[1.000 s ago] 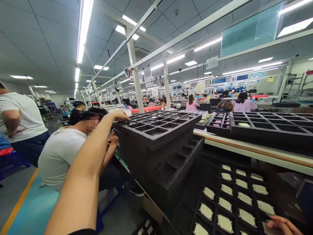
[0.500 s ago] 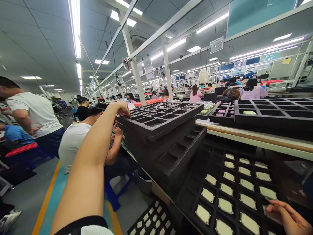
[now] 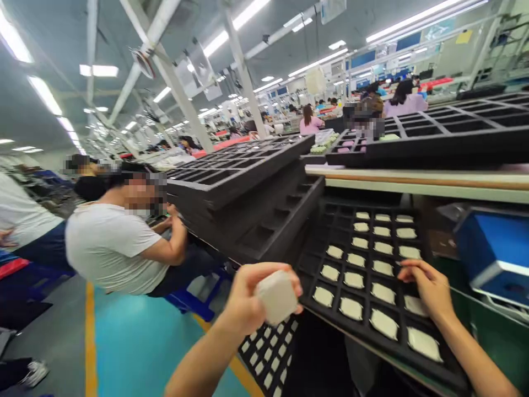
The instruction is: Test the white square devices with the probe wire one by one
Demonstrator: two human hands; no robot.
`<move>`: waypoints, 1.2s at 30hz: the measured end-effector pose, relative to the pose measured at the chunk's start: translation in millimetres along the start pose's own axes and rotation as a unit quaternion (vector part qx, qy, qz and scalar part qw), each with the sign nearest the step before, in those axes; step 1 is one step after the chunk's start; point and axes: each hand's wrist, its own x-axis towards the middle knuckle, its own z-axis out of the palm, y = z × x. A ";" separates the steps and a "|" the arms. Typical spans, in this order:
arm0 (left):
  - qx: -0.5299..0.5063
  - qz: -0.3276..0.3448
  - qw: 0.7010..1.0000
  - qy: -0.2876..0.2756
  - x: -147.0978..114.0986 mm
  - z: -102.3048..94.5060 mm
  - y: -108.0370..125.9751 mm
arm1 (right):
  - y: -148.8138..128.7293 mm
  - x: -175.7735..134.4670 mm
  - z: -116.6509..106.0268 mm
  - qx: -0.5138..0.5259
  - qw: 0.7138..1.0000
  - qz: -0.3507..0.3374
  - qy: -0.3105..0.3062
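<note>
- With the left hand, held up 1 pale piece, rounded-square, gripped around its edges, broad face toward the camera.
- With the right hand, covered part of the right-hand column of the black tray, half curled; could not tell whether empty or pinching something.
- Had the pale piece left of the black tray, well apart from the right hand, without clear long axis.
- Had the right hand nearer the similar pieces in the compartments.

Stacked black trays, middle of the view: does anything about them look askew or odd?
Yes: a lower tray juts out on the right from beneath the upper trays, so their edges don't line up.
</note>
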 end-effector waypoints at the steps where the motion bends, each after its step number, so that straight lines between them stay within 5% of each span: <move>1: -0.055 -0.025 0.996 -0.068 4.3 16.8 -23.0 | -3.2 -2.3 2.2 0.000 1.000 -0.007 -0.014; 4: -0.226 -0.054 0.944 -0.234 37.6 63.0 -69.0 | -10.4 -8.3 7.0 0.014 0.997 -0.034 -0.061; 6: -0.279 -0.058 0.914 -0.288 68.1 92.7 -85.7 | -13.7 -10.4 8.2 0.019 0.996 -0.058 -0.068; 10: -0.270 -0.074 0.912 -0.301 127.8 147.0 -117.4 | -16.9 -9.6 7.6 0.049 0.993 -0.080 -0.067; 13: -0.258 -0.084 0.915 -0.297 159.5 170.0 -148.0 | -16.0 -7.9 6.8 0.064 0.993 -0.079 -0.059; 19: -0.231 -0.115 0.900 -0.350 170.1 170.6 -181.0 | -16.7 -17.5 8.5 0.066 0.988 -0.108 -0.089; 23: -0.204 -0.079 0.890 -0.401 166.3 170.4 -181.8 | -16.5 -20.3 8.9 0.044 0.984 -0.159 -0.063; 36: -0.148 -0.048 0.888 -0.433 168.9 170.2 -181.5 | -11.7 -13.7 12.9 0.027 0.973 -0.219 -0.059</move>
